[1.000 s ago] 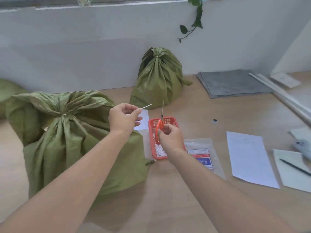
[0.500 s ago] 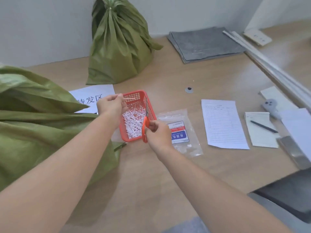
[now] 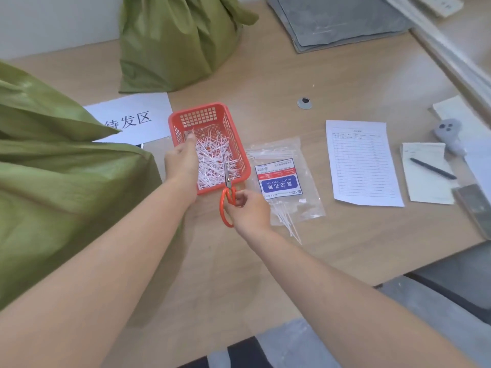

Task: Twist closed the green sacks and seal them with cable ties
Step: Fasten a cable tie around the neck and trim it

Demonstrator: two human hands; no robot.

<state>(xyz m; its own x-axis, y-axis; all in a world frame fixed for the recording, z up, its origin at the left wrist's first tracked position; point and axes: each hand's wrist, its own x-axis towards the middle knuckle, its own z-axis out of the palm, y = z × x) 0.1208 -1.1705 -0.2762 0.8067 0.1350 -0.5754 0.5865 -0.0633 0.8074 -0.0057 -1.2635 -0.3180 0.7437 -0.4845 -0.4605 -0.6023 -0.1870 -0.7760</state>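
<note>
A large green sack (image 3: 53, 181) fills the left side, its top out of view. A second green sack (image 3: 172, 43) stands at the back. Between them sits an orange basket (image 3: 202, 110) full of white cable tie offcuts (image 3: 212, 155). My left hand (image 3: 180, 160) is over the basket's left wall, with the fingers down inside and hidden. My right hand (image 3: 251, 211) grips the handles of orange scissors (image 3: 227, 197), and the blades lie over the near rim into the basket. A clear bag of cable ties (image 3: 284, 179) lies just right of the basket.
A white paper sign (image 3: 132, 120) lies behind the basket. To the right are a printed form (image 3: 361, 160), a notepad with a pen (image 3: 427, 171) and a small grey device (image 3: 449, 131). Grey mats (image 3: 340, 19) lie at the back. The table's front edge runs along the lower right.
My view has tilted down and closer to the table. My left hand has moved from the sack down into the basket. The scissors have tipped from upright to lying in the basket.
</note>
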